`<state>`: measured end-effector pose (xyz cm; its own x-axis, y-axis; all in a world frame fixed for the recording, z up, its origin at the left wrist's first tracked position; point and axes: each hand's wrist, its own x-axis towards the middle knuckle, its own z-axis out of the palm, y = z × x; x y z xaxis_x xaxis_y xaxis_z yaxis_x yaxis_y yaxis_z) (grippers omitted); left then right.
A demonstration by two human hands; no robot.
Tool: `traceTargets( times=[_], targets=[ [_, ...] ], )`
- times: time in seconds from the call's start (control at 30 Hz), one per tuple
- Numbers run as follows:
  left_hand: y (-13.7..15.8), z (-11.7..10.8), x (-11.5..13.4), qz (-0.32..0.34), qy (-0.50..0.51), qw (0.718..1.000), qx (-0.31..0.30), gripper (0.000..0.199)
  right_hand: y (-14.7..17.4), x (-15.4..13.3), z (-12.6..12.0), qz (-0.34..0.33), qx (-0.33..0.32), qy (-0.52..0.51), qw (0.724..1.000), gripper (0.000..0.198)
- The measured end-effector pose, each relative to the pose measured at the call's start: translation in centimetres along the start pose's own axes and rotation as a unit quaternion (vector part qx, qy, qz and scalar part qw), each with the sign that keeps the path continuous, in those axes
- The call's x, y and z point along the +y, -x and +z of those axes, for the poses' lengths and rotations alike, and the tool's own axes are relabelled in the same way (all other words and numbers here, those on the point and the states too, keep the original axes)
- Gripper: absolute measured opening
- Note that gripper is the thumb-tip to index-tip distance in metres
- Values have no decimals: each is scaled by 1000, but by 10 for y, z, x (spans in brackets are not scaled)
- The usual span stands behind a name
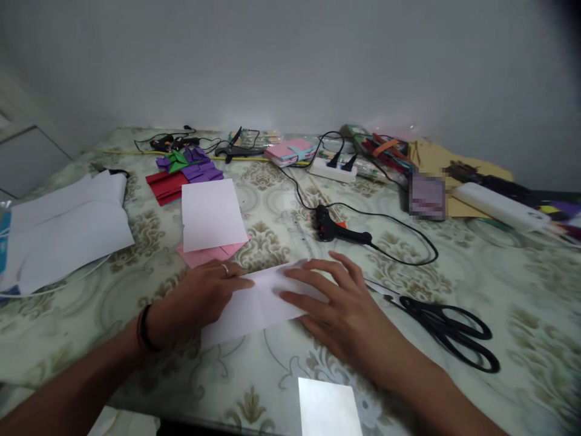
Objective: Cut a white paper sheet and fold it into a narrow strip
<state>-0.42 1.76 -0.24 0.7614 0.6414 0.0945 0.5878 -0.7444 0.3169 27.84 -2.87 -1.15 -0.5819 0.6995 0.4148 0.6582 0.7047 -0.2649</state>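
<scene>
A folded piece of white paper (258, 306) lies on the patterned tablecloth in front of me, with a faint crease across its middle. My left hand (204, 297) rests at its left end, index finger stretched over the paper and the other fingers curled; whether they pinch the edge is hidden. Spread over the right part is my right hand (340, 300), fingers apart and fingertips on the sheet. Black-handled scissors (449, 330) lie just right of my right hand. Beyond the paper, a white sheet (213, 215) overlaps a pink paper (200, 257).
A black glue gun (340, 227) with a looping cord lies ahead, near a white power strip (333, 169). White sheets (68, 224) are piled at left. Red folded paper (167, 186) and purple folded paper (204, 169) sit behind. A small white card (329, 406) lies at the front edge.
</scene>
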Motion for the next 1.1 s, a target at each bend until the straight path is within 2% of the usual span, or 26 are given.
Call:
traceTargets(
  times=[0.13,0.3,0.33,0.47,0.53,0.7,0.77,0.93,1.1],
  targets=[
    [-2,2,6,36,-1,999,-12,45,3,-7,11,-26,-62,-31,997,26],
    [-1,0,12,32,0,998,-46,18,5,-7,18,-2,-59,-57,997,17],
    [0,-1,13,30,6,998,-46,19,4,-6,18,2,-66,-63,996,16],
    [6,-4,15,33,25,998,-43,62,3,-4,14,14,-89,-85,992,19],
    [7,-4,16,33,23,998,-47,65,3,-1,11,18,-98,-98,990,22],
    [7,-2,18,14,31,998,-51,23,2,5,2,32,-106,-144,983,22],
    [7,-3,19,13,44,998,-54,13,1,6,1,46,-101,-156,981,20],
    [4,-6,21,-3,55,997,-54,21,-2,6,3,82,-103,-161,978,20],
    [3,-2,20,-18,61,997,-44,21,-1,8,13,120,-54,-160,978,10]
  ],
)
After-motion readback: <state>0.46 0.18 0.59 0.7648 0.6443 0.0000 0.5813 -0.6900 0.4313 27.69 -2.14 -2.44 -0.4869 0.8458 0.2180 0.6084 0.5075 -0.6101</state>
